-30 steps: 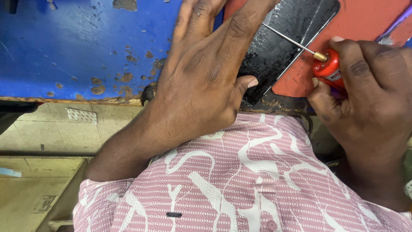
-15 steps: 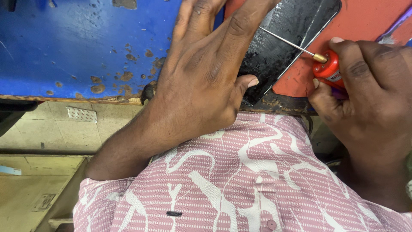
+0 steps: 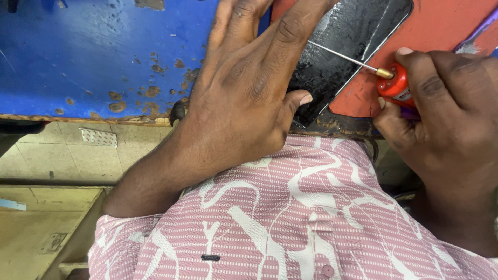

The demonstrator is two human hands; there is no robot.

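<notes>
My left hand (image 3: 244,93) lies flat, fingers spread, pressing on the left edge of a black phone screen panel (image 3: 353,41) that rests on a red mat (image 3: 441,31). My right hand (image 3: 441,124) grips a small red glue tube (image 3: 397,88) with a brass collar and a long thin metal needle tip. The needle reaches left across the black panel toward my left fingers; its point is hidden by them.
The worn blue bench top (image 3: 93,57) with rusty chips spreads to the left. Its front edge runs just above my pink patterned shirt (image 3: 290,223). A tiled floor (image 3: 57,155) shows below left. A purple tool handle (image 3: 474,36) lies at the top right.
The red tube and its needle have shifted slightly up and left along the black panel. My left hand has stayed pressed in place.
</notes>
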